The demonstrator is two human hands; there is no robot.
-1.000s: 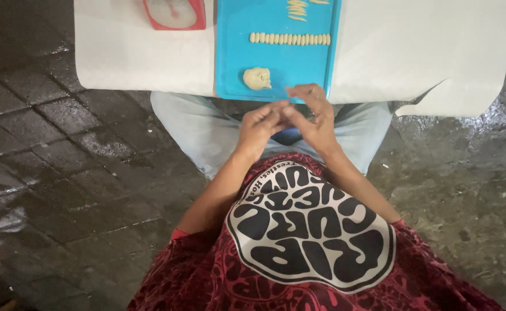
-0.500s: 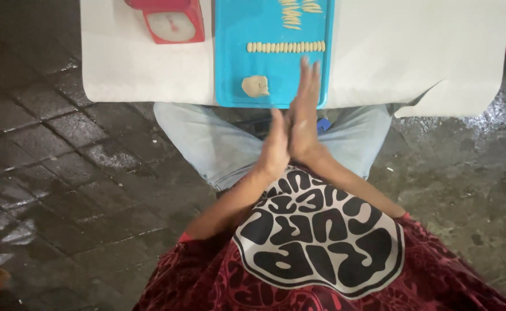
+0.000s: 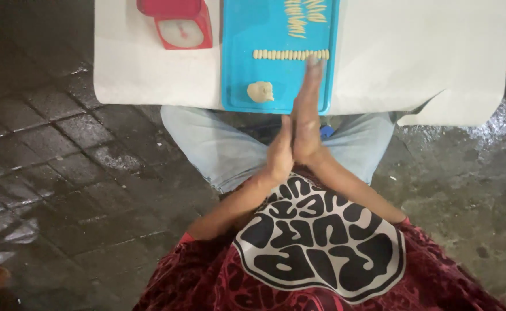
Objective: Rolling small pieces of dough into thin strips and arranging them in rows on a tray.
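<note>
I see my left hand [image 3: 280, 154] and right hand [image 3: 306, 115] pressed flat palm to palm; whether anything lies between I cannot tell. On the blue tray [image 3: 241, 34]: one dough lump [image 3: 260, 91], one row of small pieces [image 3: 289, 55].

Turquoise-blue tray [image 3: 238, 86] on white desk [image 3: 414, 52]. Pale yellow dough pieces [image 3: 290, 55] in a row; beige dough lump [image 3: 260, 91]. Red scale [image 3: 178, 23] with white dial. Light blue jeans [image 3: 207, 144]. Dark red patterned shirt [image 3: 207, 276] with black-and-white round print. Dark grey paved floor [image 3: 51, 155].
</note>
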